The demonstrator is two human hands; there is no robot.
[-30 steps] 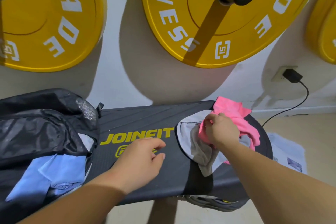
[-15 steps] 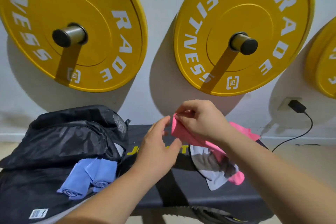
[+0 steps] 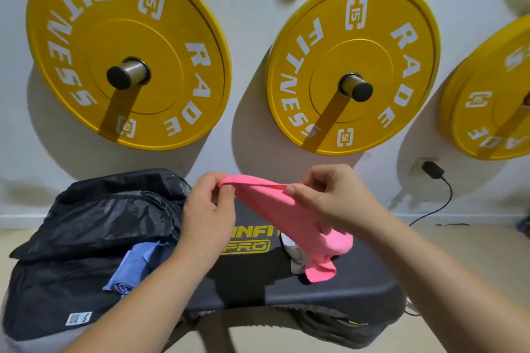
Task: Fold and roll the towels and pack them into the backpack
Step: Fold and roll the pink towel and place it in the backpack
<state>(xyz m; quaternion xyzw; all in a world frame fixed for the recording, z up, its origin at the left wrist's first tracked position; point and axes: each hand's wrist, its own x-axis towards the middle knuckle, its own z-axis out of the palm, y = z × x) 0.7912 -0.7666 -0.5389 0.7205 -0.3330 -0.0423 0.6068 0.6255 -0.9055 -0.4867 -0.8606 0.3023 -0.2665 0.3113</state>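
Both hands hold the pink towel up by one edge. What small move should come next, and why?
Probably spread the left hand and right hand apart to pull the pink towel flat: it hangs bunched between their pinches, its lower end crumpled over the bench, so folding cannot start yet.

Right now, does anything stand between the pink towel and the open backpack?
No separate object. The pink towel hangs above the bench; only the left hand pinching it, with its forearm, lies between it and the backpack. Rolled blue towels lie in the opening.
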